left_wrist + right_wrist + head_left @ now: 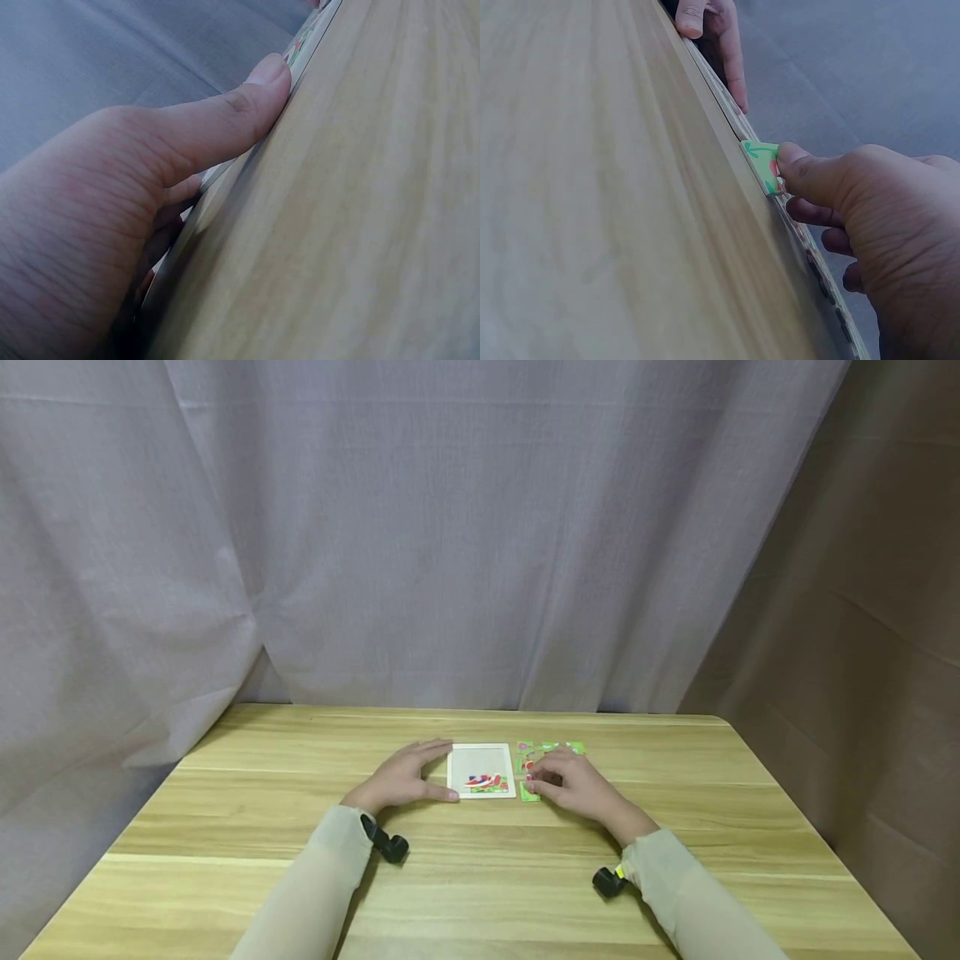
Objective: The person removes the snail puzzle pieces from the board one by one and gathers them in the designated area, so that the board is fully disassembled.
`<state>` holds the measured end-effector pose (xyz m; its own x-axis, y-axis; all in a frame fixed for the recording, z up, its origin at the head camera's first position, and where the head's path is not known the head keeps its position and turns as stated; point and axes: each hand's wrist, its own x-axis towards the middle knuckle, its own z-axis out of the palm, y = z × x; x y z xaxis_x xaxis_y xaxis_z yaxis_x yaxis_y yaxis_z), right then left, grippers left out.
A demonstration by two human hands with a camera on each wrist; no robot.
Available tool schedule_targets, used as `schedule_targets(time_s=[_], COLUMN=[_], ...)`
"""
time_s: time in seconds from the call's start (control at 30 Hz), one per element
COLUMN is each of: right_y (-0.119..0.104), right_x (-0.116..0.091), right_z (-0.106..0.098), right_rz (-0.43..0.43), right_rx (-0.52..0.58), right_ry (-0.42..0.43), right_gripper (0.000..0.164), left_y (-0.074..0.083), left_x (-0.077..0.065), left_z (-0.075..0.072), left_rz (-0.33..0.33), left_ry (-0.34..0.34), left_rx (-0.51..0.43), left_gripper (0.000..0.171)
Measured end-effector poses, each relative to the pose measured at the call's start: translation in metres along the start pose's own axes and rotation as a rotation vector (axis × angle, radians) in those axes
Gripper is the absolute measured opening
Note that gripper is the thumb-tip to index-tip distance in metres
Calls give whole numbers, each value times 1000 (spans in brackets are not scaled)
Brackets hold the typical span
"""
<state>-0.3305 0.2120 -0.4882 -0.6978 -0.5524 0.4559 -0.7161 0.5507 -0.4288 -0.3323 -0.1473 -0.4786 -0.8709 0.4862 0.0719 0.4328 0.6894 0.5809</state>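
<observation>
A white-rimmed puzzle frame (pixel 482 747) lies on the table, with a few red, white and green puzzle pieces (pixel 487 783) along its lower right part. My left hand (pixel 408 777) is spread at the frame's left side, its straight thumb (pixel 225 124) touching the near left corner and the other fingers reaching the far left corner. To the right of the frame, my right hand (pixel 573 787) pinches a green puzzle piece (pixel 759 159) between thumb and fingers. In the right wrist view that piece is tilted up, close to the tabletop.
Several loose green puzzle pieces (pixel 575 747) lie right of the frame, partly covered by the right hand. The wooden table (pixel 480 885) ends at a grey curtain (pixel 420 543) behind. A black wrist camera (pixel 609 882) sits at the right cuff, another black camera (pixel 393 848) at the left.
</observation>
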Motion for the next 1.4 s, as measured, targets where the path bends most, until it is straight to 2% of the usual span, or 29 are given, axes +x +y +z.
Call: schedule_targets(time_s=[0.27, 0.6, 1.4], right_y=[-2, -1, 1], right_x=[0, 1, 3], right_z=[0, 0, 2], right_rz=[-20, 13, -11], right_rx=[-3, -6, -44], right_ry=[2, -43, -50], right_gripper=[7, 8, 7], left_y=[0, -2, -3], left_x=[0, 0, 1], left_z=[0, 1, 2], left_rz=[-3, -7, -2], left_ry=[-1, -4, 1], left_rx=[-11, -16, -13], left_gripper=[102, 102, 103])
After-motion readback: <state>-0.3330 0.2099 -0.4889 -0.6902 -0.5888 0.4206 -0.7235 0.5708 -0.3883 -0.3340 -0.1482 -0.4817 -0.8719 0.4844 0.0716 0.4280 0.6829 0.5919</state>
